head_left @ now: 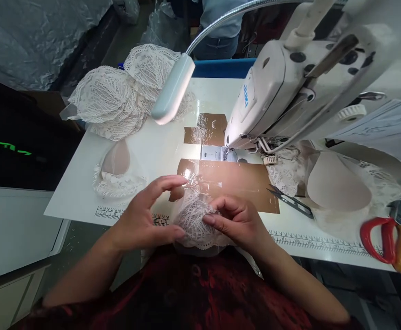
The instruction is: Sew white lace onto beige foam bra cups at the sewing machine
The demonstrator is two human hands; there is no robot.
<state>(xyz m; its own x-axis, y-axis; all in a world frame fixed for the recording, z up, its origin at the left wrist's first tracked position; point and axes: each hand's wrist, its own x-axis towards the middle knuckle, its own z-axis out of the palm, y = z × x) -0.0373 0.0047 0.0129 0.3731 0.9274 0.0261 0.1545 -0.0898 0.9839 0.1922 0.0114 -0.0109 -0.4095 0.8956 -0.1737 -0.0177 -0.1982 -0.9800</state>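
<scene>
While the right hand [239,222] pinches the lace cup [198,222] by its right side, the left hand [140,217] curves wide open, thumb at the lace. Cup's right at the front edge of the table [162,151], white top showing ahead of the left hand. Scalloped border [205,245] faces the body [200,288]; can't tell a long axis.

Handled lace piece [196,222]: openwork cloth, rough-textured, with sheer mesh along one edge
Lace stack [106,98]: similar openwork cloth, matt
Beige cups [339,181]: smooth, matt, foam-like
Tabletop [162,149]: smooth, glossy
Brown patches [234,176]: card-like, shiny as if taped over
Sewing machine [269,87]: smooth painted metal, softly glossy
Lamp neck [221,20]: ribbed, shiny metal
Lamp head [173,89]: smooth plastic
Scissor handles [388,240]: smooth, glossy plastic
Grey sheeting [31,36]: crinkled plastic, glinting
</scene>
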